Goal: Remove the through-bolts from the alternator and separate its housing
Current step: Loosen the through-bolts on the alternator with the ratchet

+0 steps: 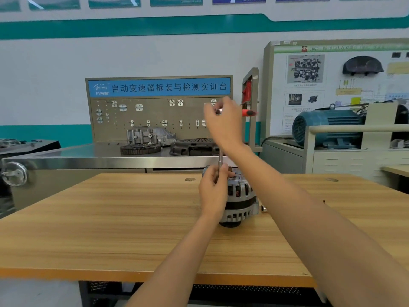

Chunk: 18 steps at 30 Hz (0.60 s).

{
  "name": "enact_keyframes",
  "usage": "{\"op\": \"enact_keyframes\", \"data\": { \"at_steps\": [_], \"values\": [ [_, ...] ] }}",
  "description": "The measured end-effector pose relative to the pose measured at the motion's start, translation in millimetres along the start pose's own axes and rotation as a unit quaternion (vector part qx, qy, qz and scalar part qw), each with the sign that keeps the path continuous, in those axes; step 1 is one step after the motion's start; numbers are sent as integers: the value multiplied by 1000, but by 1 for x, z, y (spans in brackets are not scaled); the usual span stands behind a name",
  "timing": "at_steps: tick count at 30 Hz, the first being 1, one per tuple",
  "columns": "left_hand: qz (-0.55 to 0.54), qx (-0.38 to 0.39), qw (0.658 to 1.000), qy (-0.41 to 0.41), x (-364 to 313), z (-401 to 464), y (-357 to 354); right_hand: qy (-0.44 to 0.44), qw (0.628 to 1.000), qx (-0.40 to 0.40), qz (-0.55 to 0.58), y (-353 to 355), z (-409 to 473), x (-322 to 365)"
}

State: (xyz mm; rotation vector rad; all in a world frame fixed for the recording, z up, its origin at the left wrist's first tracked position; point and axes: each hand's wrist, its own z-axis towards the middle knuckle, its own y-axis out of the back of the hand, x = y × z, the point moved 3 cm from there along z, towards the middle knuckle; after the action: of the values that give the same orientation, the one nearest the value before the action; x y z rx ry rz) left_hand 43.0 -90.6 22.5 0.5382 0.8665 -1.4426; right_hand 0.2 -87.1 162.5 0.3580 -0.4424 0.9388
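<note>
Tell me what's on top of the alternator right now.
A wrench shaft stands upright on the alternator, steadied by the left hand. That hand covers the bolt.

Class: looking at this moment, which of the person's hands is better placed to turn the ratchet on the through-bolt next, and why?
The right hand: it already grips the red-handled ratchet wrench atop the extension. The left hand holds the socket end on the grey ribbed alternator.
</note>
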Motion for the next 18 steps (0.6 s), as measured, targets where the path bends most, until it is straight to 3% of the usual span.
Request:
{"op": "enact_keyframes", "data": {
  "at_steps": [3,6,7,8,9,11,12,14,15,16,18],
  "values": [
    [13,29,999,5,-1,0,-1,-152,957,59,242,7,13,-8],
    [15,41,999,4,-2,-1,-1,-261,840,95,466,10,20,-18],
    [13,41,999,6,-2,-1,-1,-267,829,93,483,10,21,-18],
    [9,39,999,7,-2,-1,-1,-257,845,88,461,10,21,-18],
    [6,35,999,10,-2,-1,0,-228,885,85,397,9,20,-16],
    [-7,24,1000,18,-1,-1,0,-100,981,71,151,6,12,-11],
    [-17,17,999,23,-1,0,0,-15,998,53,-16,4,5,-10],
    [-29,4,999,37,0,1,0,91,942,-8,-322,0,-10,-12],
    [-28,-1,999,43,0,1,0,110,913,-25,-391,-1,-16,-15],
    [-24,-3,999,47,-1,1,0,122,908,-39,-398,-1,-19,-15],
    [-15,4,999,43,-3,1,0,109,943,-40,-311,0,-16,-16]
  ]
}}
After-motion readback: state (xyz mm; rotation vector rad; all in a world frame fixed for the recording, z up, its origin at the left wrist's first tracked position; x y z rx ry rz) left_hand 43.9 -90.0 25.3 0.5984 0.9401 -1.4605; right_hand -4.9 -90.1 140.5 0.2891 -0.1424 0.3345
